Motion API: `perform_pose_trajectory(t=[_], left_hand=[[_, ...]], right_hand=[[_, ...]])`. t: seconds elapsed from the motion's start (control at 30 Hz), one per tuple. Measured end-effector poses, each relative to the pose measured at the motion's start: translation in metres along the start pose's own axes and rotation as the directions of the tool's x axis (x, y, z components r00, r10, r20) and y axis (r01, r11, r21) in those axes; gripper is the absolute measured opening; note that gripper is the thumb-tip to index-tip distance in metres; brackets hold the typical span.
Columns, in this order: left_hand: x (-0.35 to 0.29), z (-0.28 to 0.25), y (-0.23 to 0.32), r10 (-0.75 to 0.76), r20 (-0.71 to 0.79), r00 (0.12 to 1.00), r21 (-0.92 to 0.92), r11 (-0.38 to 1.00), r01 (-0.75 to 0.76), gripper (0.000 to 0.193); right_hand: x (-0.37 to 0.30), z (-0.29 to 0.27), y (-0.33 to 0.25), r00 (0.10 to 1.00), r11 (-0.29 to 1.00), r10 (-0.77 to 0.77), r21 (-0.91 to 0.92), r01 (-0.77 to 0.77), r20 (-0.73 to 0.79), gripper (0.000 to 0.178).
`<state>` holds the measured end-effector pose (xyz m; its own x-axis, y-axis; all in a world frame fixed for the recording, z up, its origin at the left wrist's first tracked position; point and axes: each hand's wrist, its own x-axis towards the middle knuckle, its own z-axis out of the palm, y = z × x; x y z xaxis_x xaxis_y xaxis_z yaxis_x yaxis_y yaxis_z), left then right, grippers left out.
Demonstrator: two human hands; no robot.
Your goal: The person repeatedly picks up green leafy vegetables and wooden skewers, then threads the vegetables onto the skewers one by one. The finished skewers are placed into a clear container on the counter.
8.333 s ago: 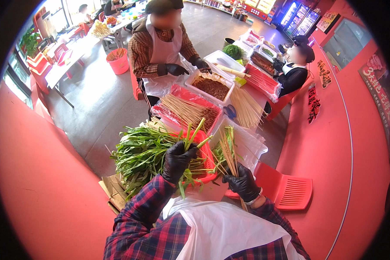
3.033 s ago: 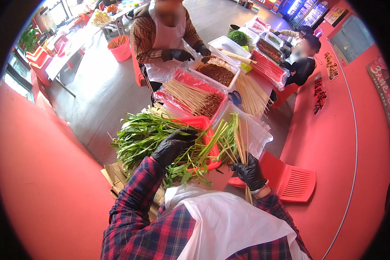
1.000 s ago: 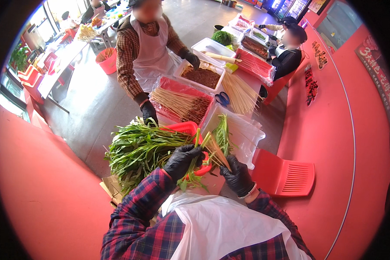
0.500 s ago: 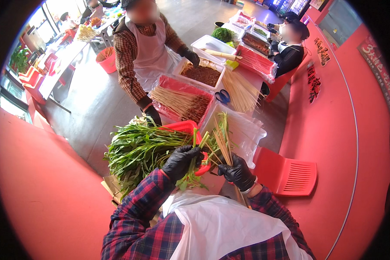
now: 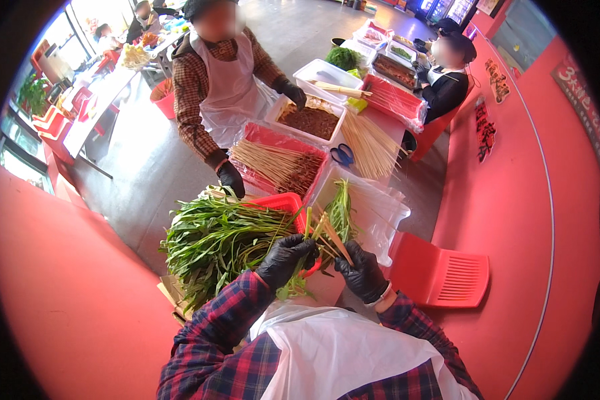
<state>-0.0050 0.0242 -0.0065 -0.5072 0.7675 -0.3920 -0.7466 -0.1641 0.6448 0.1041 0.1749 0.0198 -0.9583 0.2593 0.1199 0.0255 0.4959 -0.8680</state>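
Stems (image 5: 307, 223) in the left hand (image 5: 288, 260), sticks (image 5: 337, 241) in the right hand (image 5: 363, 271)

Both hands wear black gloves and work close together, just apart, in front of the white apron (image 5: 333, 347). The left grip is closed around a few green stems, their cut ends pointing up. The right grip grasps a bundle of thin wooden sticks slanting toward those stems; whether the two touch, I cannot tell.

To the left, a heap of leafy greens (image 5: 230, 240) spills over a red basket (image 5: 287, 202). A smaller bunch (image 5: 341, 207) shows just beyond the right hand, beside a plastic-lined tray (image 5: 380, 210).

Farther along the surface (image 5: 388, 120) are a red tray (image 5: 263, 135) of filled skewers (image 5: 267, 161), a tub of meat (image 5: 310, 122), blue-handled scissors (image 5: 342, 155) and a fan of bare skewers (image 5: 372, 148). Across from the wearer, a co-worker (image 5: 223, 80) has one gloved hand (image 5: 231, 179) near the greens, the other (image 5: 293, 95) at the tub. A red chair (image 5: 457, 277) stands at right.
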Motion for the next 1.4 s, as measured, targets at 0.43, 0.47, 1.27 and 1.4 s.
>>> perform_pose_trajectory(t=[0.43, 0.47, 1.27, 1.4], left_hand=[[0.002, -0.006, -0.013, -0.118, 0.211, 0.970, 0.600, 0.799, -0.034, 0.037], [0.001, -0.005, -0.010, -0.153, 0.187, 0.970, 0.722, 0.692, -0.030, 0.040], [0.202, -0.051, -0.179, -0.061, -0.577, 0.815, 0.445, 0.813, 0.375, 0.019], [0.214, -0.038, -0.176, 0.006, -0.662, 0.749, 0.580, 0.637, 0.508, 0.028]], right_hand=[[0.012, -0.057, 0.041, 0.975, 0.939, 0.217, 0.286, -0.192, -0.056, 0.013], [0.011, -0.069, 0.050, 0.949, 0.921, 0.314, 0.251, -0.296, -0.033, 0.011], [-0.078, -0.199, 0.224, 0.704, 0.846, 0.444, 0.000, -0.534, -0.554, 0.012], [-0.099, -0.171, 0.229, 0.737, 0.853, 0.518, 0.192, -0.486, -0.434, 0.007]])
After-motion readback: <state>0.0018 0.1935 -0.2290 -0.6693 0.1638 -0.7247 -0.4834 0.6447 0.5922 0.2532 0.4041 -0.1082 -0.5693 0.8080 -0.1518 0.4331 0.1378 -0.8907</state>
